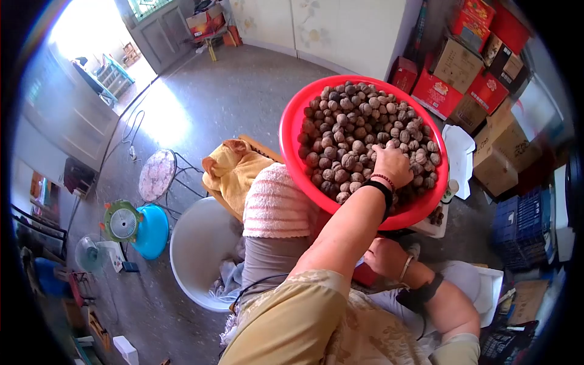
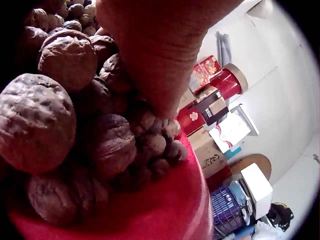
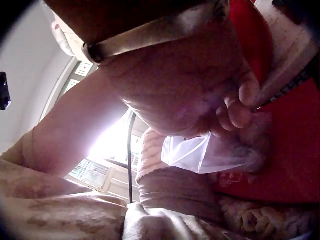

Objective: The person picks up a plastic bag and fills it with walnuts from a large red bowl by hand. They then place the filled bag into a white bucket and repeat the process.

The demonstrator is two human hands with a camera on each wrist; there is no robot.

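Observation:
A red basin [image 1: 292,131] full of brown walnuts [image 1: 347,137] fills the upper middle of the head view. My left hand [image 1: 392,165] lies on the walnuts near the basin's right side; its fingertips are partly hidden, and whether they grip a walnut cannot be told. Large walnuts [image 2: 37,122] lie close beside that hand [image 2: 155,50] in the left wrist view. Below the basin's rim is my right hand [image 1: 386,258]. In the right wrist view, the curled fingers of this hand [image 3: 200,95] hold a clear plastic bag [image 3: 187,152], with something dark low in it.
A white bucket [image 1: 204,243] with plastic inside stands left of the legs, near a blue basin [image 1: 152,231] and a round stool [image 1: 157,175]. Cardboard boxes [image 1: 456,64] and a dark blue crate [image 1: 517,228] are at the right. A white foam tray [image 1: 459,159] lies beside the red basin.

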